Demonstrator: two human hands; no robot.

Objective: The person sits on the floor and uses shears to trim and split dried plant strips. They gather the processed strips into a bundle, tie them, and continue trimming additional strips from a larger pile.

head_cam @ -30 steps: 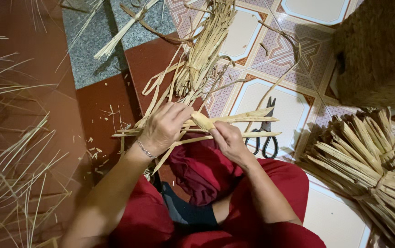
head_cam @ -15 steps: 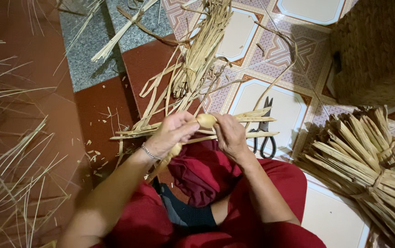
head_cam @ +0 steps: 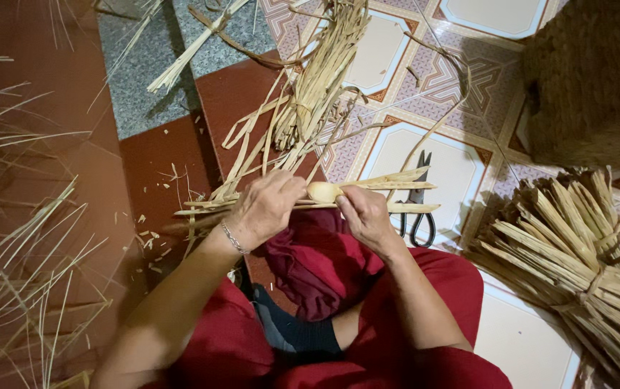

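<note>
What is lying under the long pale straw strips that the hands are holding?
Under the long pale straw strips lie black-handled scissors on the patterned tiled floor. Their handles and blade tips show; the strips cover the middle of the blades.

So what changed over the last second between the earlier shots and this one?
The left hand and right hand rolled the flat straw strip they pinch into a rounded loop, which now sits between the thumbs; both hands drifted slightly right. Neither hand let go. The scissors, the tied straw bundle and the woven basket lie as before.
</note>
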